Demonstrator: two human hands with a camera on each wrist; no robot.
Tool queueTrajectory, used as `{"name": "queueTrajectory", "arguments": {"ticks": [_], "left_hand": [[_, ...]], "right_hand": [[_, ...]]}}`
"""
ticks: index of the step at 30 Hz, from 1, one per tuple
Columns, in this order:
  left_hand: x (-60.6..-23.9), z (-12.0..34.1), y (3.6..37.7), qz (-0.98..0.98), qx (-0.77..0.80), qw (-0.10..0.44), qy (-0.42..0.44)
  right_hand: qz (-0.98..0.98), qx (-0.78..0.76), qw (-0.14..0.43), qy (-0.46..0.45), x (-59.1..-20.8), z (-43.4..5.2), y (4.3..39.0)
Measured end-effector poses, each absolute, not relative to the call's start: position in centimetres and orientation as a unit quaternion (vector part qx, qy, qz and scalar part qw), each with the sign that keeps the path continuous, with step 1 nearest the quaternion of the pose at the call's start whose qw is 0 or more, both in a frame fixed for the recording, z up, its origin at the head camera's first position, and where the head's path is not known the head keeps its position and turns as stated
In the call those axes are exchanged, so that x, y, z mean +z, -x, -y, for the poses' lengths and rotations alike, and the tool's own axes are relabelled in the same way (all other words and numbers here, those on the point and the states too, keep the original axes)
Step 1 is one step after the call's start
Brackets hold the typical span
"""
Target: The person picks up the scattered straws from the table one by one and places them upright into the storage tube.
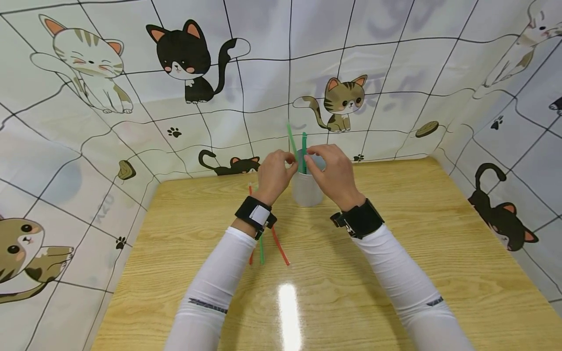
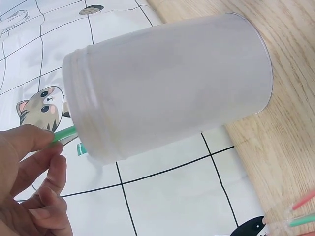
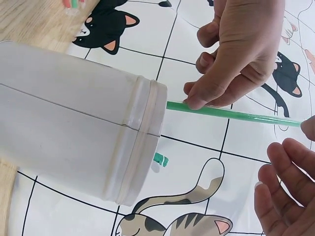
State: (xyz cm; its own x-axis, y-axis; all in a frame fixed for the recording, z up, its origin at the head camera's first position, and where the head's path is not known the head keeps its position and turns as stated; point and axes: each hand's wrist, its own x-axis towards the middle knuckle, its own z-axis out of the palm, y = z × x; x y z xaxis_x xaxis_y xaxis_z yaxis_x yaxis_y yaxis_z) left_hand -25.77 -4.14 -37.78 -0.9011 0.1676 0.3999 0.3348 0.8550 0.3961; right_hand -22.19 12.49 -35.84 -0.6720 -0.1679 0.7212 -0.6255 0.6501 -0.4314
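A frosted white cup (image 1: 307,191) stands on the table, its mouth upward. My left hand (image 1: 274,175) pinches a light green straw (image 3: 221,113) close above the cup's rim, with the straw's lower end inside the mouth. That straw leans left in the head view. A darker green straw (image 1: 304,146) also stands in the cup, its tip just past the rim in both wrist views. Beside the cup's right side is my right hand (image 1: 335,173). Its fingers (image 3: 275,160) are spread from the thumb, which overlaps the light green straw's far end in the right wrist view.
Several red and green straws, among them a red straw (image 1: 279,246) and a green straw (image 1: 262,251), lie left of the cup, partly under my left wrist. Cat-printed sheeting (image 1: 263,107) rises behind the wooden table (image 1: 395,253) and at both sides.
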Motion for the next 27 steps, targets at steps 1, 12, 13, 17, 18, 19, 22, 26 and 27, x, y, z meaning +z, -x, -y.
{"name": "queueTrajectory", "arguments": {"ticks": [1,12,13,17,18,19,22,26,27], "left_hand": [[-37.83,4.11,25.82,0.947,-0.233,0.175,0.133],[-38.49,3.87,26.11,0.951,-0.236,0.143,0.139],[-38.50,3.85,26.10,0.951,-0.237,0.143,0.137],[-38.57,3.84,26.12,0.949,-0.251,0.140,0.131],[-38.60,3.85,26.12,0.948,-0.254,0.139,0.130],[-38.64,3.87,26.13,0.948,-0.257,0.137,0.129],[-38.75,3.94,26.14,0.948,-0.261,0.131,0.126],[-38.78,3.98,26.16,0.949,-0.262,0.123,0.122],[-38.76,3.98,26.15,0.949,-0.263,0.121,0.121]], "right_hand": [[0.846,0.346,0.331,-0.235,-35.83,-12.49,22.17],[0.848,0.350,0.323,-0.233,-35.92,-12.73,22.10],[0.848,0.350,0.322,-0.232,-35.92,-12.74,22.10],[0.849,0.350,0.323,-0.231,-35.94,-12.76,22.06],[0.849,0.350,0.323,-0.230,-35.95,-12.76,22.07],[0.848,0.351,0.323,-0.230,-35.97,-12.77,22.09],[0.848,0.352,0.322,-0.230,-36.01,-12.79,22.12],[0.848,0.352,0.323,-0.230,-35.98,-12.83,22.12],[0.848,0.351,0.323,-0.230,-35.96,-12.84,22.09]]}}
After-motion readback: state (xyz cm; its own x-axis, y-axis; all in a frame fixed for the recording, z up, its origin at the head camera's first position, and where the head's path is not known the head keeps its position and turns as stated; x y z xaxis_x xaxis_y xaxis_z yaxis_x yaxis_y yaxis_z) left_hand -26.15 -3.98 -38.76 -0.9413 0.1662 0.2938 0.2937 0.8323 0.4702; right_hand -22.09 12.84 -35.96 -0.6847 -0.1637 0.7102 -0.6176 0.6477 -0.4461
